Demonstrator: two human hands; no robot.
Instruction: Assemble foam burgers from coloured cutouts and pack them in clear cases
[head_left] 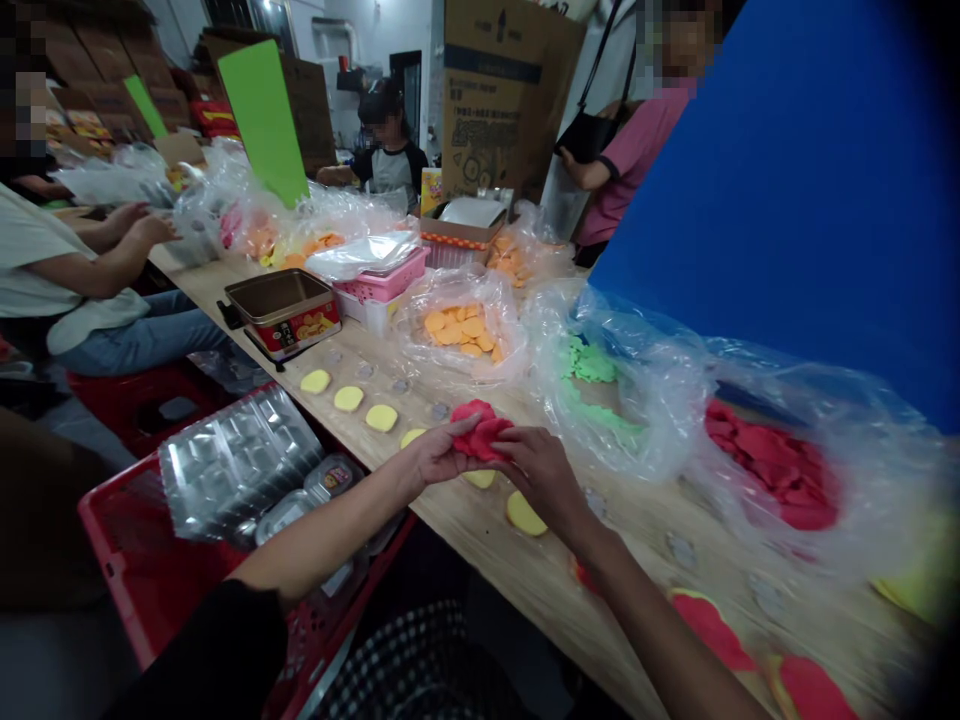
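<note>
My left hand (439, 455) and my right hand (541, 470) meet over the wooden table (645, 520), both closed on a small stack of red foam pieces (480, 432). A row of yellow round pieces (349, 398) runs along the table's near edge toward my hands, with one more yellow piece (523, 514) under my right wrist. Red pieces on yellow ones (712, 625) lie further right along the edge.
Clear plastic bags hold orange pieces (461, 330), green pieces (592, 365) and red pieces (780, 470). A tin box (281, 310) and a pink basket (386, 280) stand behind. A red crate (150, 570) with clear plastic trays sits at my left. Other people sit and stand around the table.
</note>
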